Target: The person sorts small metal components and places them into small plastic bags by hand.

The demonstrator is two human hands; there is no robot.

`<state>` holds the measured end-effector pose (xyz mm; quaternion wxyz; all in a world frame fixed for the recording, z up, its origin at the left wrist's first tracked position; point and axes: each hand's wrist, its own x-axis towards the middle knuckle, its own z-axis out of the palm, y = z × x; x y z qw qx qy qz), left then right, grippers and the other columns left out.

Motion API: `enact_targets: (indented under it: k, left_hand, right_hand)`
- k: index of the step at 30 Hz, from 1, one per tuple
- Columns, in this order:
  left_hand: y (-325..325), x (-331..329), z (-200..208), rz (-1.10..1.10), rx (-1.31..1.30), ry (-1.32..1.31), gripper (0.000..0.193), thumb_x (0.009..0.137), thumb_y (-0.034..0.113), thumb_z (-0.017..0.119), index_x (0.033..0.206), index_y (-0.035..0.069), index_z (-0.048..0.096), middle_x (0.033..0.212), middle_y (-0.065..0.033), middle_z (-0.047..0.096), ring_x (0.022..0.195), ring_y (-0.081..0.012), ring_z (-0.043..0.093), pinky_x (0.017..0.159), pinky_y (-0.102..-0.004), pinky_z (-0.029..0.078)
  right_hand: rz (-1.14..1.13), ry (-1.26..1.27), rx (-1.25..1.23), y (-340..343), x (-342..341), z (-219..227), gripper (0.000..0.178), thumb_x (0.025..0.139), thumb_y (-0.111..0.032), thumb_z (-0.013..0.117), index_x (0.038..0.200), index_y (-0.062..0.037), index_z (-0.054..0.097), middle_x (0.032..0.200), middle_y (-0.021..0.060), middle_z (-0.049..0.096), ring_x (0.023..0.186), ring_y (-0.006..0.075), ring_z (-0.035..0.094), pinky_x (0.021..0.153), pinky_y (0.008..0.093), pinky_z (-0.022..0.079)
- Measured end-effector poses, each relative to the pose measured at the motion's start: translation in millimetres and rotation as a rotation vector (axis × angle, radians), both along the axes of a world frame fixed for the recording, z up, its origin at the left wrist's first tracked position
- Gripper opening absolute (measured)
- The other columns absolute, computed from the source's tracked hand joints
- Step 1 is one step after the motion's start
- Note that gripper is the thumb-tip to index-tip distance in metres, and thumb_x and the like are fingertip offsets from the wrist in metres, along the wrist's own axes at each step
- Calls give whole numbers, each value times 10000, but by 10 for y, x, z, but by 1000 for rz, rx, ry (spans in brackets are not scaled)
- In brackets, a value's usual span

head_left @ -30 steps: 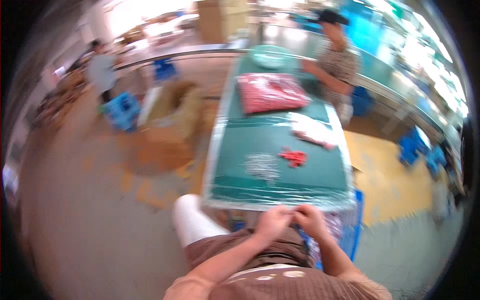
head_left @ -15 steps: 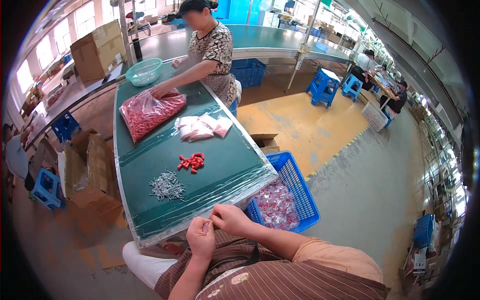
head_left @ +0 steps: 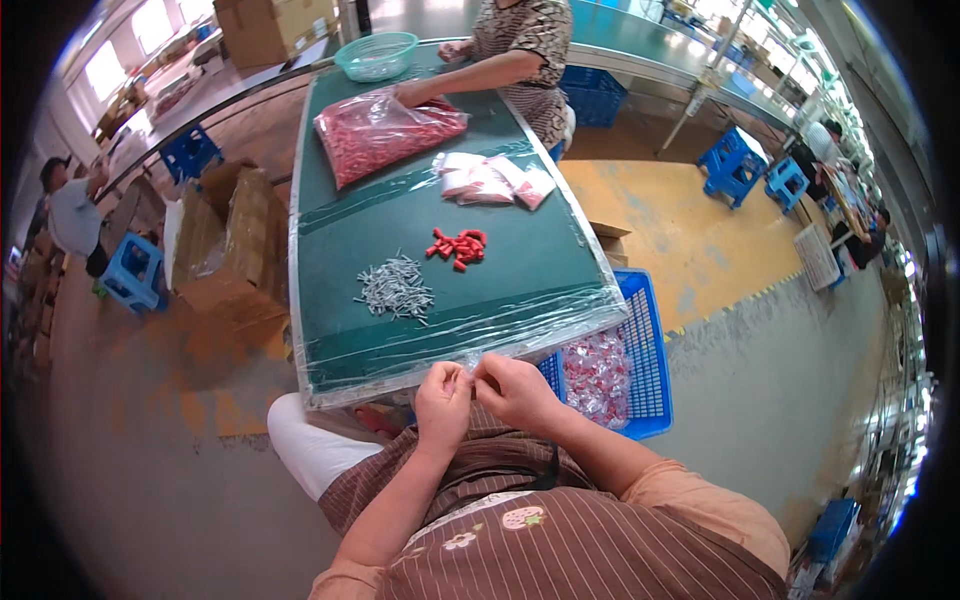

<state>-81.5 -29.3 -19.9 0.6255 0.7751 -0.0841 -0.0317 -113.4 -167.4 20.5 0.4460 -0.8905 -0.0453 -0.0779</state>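
Note:
My left hand (head_left: 443,405) and my right hand (head_left: 517,392) meet at the table's near edge, above my lap. Both are closed, fingertips pinched together; what lies between them is too small and hidden to make out. Just beyond, on the green table (head_left: 350,345), lies a heap of grey metal screws (head_left: 396,288). Right of it sits a small pile of red plastic wall plugs (head_left: 458,247). Farther back are several small clear bags (head_left: 492,181) with pinkish contents. A large clear bag of red plugs (head_left: 385,132) lies at the far left.
A blue crate (head_left: 655,350) with small filled packets (head_left: 597,380) stands against the table's right side. Across the table a co-worker's hand (head_left: 412,93) reaches into the large bag, near a green basket (head_left: 377,57). Cardboard boxes (head_left: 228,245) and a blue stool (head_left: 135,272) stand left.
The view has shifted, so the table sits higher and farther right in the picture. My hands stay pinched together at the table's edge. The co-worker's hand remains at the large bag.

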Motion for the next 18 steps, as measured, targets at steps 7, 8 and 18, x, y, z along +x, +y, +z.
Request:
enact_targets:
  k: [7,8,18]
  left_hand:
    - [135,102,-231,85,-131,122,90,857,94,600,853,25,543,693,-28,552,638,-83,485,594,-250,427]
    - [152,122,-201,120,-125,103,88,850,87,603,851,26,539,693,-24,551,635,-81,480,595,-251,428]
    - [313,144,13,189,-20,130,69,800,73,652,816,11,628,694,-54,621,675,-83,563,653,-249,466]
  right_hand:
    - [193,164,96,1,207,-73,120,813,-124,579,867,-17,580,828,192,607,775,367,601,661,394,478]
    - [163,172,45,-7,300,-4,127,822,-123,572,890,-18,600,861,185,625,800,366,610,689,395,490]
    - [34,-57,-497,55,1384,-370,112,766,-113,593,822,-17,593,872,169,584,868,347,589,753,439,488]
